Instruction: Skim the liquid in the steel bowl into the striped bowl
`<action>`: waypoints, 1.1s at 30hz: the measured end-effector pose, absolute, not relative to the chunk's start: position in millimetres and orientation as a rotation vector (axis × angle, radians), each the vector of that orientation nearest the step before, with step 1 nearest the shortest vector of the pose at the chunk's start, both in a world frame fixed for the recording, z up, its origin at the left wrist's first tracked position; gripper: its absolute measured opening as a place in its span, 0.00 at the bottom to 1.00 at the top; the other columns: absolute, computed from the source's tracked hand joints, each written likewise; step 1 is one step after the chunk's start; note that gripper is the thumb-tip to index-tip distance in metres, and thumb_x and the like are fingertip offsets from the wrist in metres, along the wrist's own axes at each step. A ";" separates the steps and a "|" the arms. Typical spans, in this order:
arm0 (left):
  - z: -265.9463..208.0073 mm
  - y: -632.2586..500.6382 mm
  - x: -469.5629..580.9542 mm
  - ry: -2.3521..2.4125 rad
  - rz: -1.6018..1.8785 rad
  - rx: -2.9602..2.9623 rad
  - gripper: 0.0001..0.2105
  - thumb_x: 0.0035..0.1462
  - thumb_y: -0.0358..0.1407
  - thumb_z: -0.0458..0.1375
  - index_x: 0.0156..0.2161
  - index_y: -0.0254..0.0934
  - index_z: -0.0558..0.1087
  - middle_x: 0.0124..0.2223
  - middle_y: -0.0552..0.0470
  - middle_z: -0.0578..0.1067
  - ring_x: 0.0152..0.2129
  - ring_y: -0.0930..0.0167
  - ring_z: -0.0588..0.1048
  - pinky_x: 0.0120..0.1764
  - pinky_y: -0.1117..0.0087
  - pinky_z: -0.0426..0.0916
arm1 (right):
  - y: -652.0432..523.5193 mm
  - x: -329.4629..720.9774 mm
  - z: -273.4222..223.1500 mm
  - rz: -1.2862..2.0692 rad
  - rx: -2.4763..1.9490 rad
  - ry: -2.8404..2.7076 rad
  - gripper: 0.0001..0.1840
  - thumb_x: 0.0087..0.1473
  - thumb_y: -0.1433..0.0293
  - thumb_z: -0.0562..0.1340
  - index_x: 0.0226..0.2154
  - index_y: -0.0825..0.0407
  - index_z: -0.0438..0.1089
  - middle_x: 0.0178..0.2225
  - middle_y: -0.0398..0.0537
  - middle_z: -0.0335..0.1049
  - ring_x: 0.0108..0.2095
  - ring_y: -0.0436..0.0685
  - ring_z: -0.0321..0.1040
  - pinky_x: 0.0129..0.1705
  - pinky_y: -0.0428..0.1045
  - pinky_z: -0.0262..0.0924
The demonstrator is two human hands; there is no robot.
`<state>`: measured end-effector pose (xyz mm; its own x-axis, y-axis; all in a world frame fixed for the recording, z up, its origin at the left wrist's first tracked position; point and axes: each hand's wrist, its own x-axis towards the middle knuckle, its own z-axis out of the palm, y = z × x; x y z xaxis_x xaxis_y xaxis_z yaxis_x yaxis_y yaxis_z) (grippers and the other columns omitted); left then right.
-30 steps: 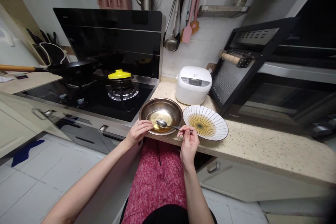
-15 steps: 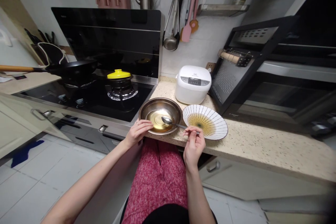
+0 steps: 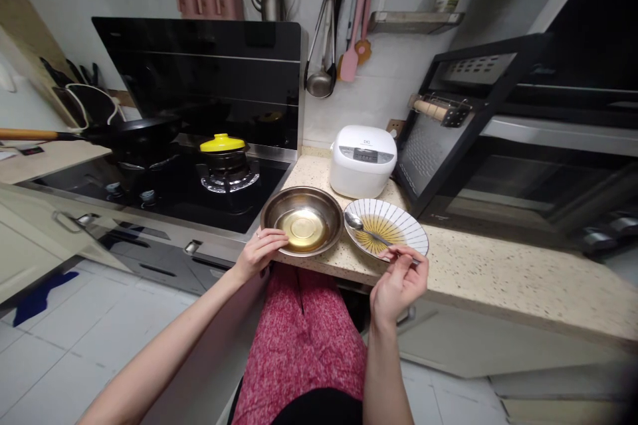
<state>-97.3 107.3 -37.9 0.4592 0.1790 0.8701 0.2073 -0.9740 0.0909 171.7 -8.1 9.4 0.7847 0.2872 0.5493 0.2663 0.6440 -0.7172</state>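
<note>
So the spoon (image 3: 354, 221) is pinched in the right hand (image 3: 400, 287), over the striped plate (image 3: 415, 234). The metal bowl (image 3: 326, 212) beside that plate on the surface (image 3: 478, 272) is held at the rim by the left hand (image 3: 262, 252).

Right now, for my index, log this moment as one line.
left hand: at metal bowl rim | right hand: holds spoon over patterned plate | rice cooker: behind plate

Speckled beige countertop (image 3: 498, 279) free right of round white dark-striped plate (image 3: 407, 224); boxy glossy white rice cooker (image 3: 361, 177) blocks behind, round steel bowl (image 3: 326, 207) left
</note>
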 end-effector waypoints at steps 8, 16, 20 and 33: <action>-37.8 107.6 -97.3 -0.349 -1.571 -2.657 0.13 0.71 0.30 0.53 0.55 0.38 0.76 0.46 0.45 0.83 0.49 0.64 0.80 0.48 0.61 0.75 | -6.9 185.0 0.4 -0.158 -1.029 -0.823 0.12 0.68 0.61 0.58 0.37 0.52 0.69 0.34 0.47 0.70 0.31 0.51 0.68 0.35 0.48 0.66; -41.3 108.1 -98.5 -0.366 -1.579 -2.664 0.13 0.72 0.31 0.53 0.56 0.38 0.76 0.47 0.44 0.83 0.50 0.64 0.79 0.49 0.60 0.75 | -0.5 195.0 -9.3 -0.437 -1.099 -1.172 0.10 0.69 0.67 0.55 0.38 0.50 0.71 0.35 0.49 0.73 0.38 0.56 0.72 0.41 0.52 0.66; -42.0 108.3 -99.2 -0.369 -1.582 -2.680 0.13 0.71 0.30 0.54 0.56 0.38 0.75 0.47 0.44 0.83 0.50 0.64 0.79 0.50 0.60 0.75 | -1.7 192.8 -7.3 -0.449 -1.087 -1.167 0.11 0.69 0.67 0.55 0.38 0.50 0.71 0.35 0.49 0.73 0.37 0.56 0.72 0.41 0.53 0.67; -43.0 108.9 -98.9 -0.369 -1.580 -2.661 0.13 0.71 0.30 0.54 0.56 0.37 0.76 0.47 0.44 0.83 0.50 0.64 0.79 0.50 0.60 0.75 | -11.0 141.9 2.6 -0.063 -0.844 -0.977 0.09 0.68 0.67 0.56 0.37 0.50 0.68 0.34 0.46 0.69 0.32 0.52 0.68 0.33 0.49 0.66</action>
